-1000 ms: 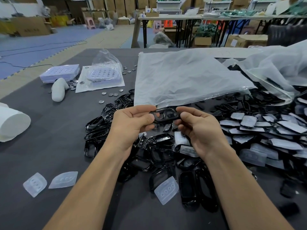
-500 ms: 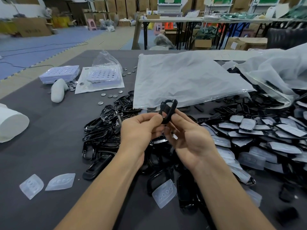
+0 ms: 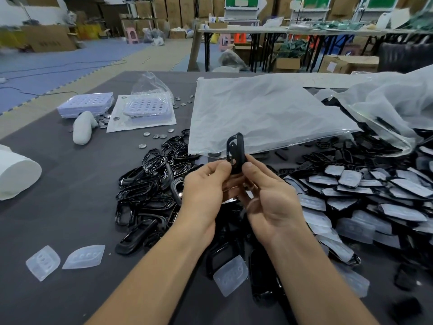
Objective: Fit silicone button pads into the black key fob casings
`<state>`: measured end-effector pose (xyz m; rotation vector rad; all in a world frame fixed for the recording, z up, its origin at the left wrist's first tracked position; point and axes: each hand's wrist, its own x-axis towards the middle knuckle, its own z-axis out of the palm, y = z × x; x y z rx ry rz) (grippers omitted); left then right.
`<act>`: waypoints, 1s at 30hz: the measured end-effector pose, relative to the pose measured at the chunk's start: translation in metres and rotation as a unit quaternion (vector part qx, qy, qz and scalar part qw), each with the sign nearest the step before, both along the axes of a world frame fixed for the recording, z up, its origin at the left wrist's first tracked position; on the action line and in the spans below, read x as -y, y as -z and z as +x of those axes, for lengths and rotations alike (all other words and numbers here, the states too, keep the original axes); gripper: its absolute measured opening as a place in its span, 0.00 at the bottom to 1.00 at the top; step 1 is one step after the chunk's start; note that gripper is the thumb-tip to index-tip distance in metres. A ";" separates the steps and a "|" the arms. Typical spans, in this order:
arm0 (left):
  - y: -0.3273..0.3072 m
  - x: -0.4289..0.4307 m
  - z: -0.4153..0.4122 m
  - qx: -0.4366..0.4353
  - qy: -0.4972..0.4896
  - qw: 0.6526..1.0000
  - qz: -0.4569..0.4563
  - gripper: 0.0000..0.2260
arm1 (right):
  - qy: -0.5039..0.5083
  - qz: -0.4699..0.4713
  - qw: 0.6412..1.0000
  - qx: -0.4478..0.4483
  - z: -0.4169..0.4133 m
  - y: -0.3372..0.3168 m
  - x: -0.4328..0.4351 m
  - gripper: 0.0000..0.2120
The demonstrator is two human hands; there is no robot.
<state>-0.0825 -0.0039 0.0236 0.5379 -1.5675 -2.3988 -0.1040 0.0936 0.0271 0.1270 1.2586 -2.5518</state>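
Both hands hold one black key fob casing (image 3: 236, 151) upright above the pile. My left hand (image 3: 206, 191) pinches its lower left edge with thumb and fingers. My right hand (image 3: 269, 200), palm turned up, pinches its lower right edge. A heap of empty black casings (image 3: 152, 184) lies left of my hands. Casings with pale silicone pads on them (image 3: 365, 195) are spread to the right. Loose clear silicone pads lie on the dark table: two at the near left (image 3: 84, 256), one (image 3: 230, 275) between my forearms.
A large white plastic bag (image 3: 264, 113) lies flat behind my hands, another crumpled bag (image 3: 393, 99) at the right. Trays of coin cells (image 3: 85, 104) and loose cells (image 3: 154, 136) sit at the far left, with a white roll (image 3: 16, 174) at the left edge.
The casing was held flat and crosswise between both hands a second ago; it now stands on end. My right hand turned palm up and both hands came closer together.
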 end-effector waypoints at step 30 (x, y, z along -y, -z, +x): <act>0.008 0.018 -0.003 -0.040 -0.063 0.981 -0.178 0.09 | 0.070 0.293 0.919 -0.254 -0.012 0.015 -0.001 0.09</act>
